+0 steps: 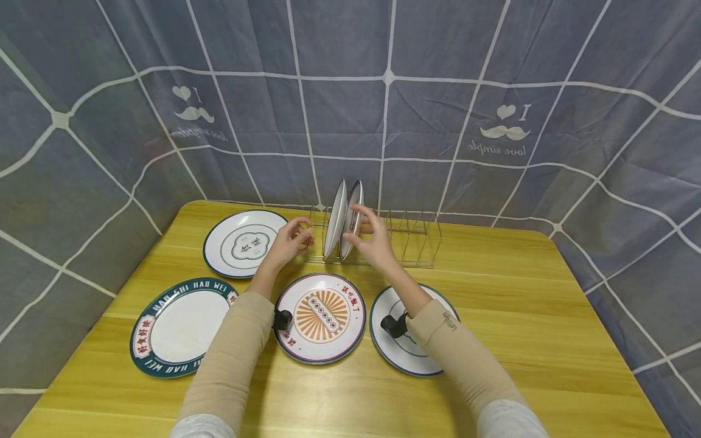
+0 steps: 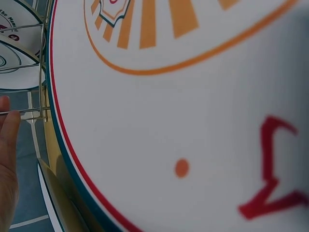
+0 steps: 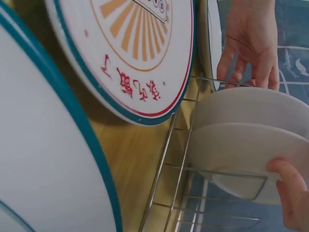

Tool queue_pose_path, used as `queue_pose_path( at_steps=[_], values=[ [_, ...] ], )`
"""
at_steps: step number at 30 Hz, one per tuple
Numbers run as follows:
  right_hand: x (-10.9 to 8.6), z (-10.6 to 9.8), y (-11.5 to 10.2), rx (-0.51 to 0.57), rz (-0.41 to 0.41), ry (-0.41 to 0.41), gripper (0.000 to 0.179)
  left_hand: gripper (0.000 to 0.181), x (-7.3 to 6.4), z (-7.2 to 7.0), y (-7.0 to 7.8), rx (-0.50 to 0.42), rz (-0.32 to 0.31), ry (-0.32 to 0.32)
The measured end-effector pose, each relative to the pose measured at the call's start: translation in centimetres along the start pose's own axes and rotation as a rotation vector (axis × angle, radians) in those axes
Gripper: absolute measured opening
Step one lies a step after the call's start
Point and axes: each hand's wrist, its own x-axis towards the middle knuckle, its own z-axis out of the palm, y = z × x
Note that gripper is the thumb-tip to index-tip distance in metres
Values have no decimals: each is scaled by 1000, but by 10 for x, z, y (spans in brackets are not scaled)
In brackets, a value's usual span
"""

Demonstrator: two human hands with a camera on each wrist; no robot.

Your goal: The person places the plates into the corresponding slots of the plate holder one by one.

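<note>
"HAO SHI HAO WEI" repeats around the green-rimmed plate (image 1: 188,325), with 好食好味 in red on its left panel. The sunburst plate (image 1: 320,348) bears 该吃饭了 in red. Mirrored "I love simple" appears twice on the grey curtain (image 1: 421,115). Four plates show on the bench (image 1: 509,340); two stand upright in the one wire dish rack (image 1: 405,266). The right hand (image 1: 376,242) pinches the right-hand racked plate (image 1: 357,193); the left hand (image 1: 290,238) grips the rack's left end, fingers curled.

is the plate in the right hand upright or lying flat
Upright, leaning slightly: the head view shows the plate standing on edge in the rack, the right hand on it.
</note>
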Motion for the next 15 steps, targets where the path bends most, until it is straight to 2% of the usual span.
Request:
queue_pose_path(
  at_steps=[8, 12, 15],
  values=[
    [-3, 1, 0, -56, 18, -15, 60, 23, -11, 3, 21, -9, -5, -13],
    [-4, -1, 0, -57, 25, -41, 60, 23, -14, 3, 25, 2, 1, -13],
    [-8, -9, -17, -36, 59, -103, 60, 23, -14, 3, 25, 6, 2, -11]
  ],
)
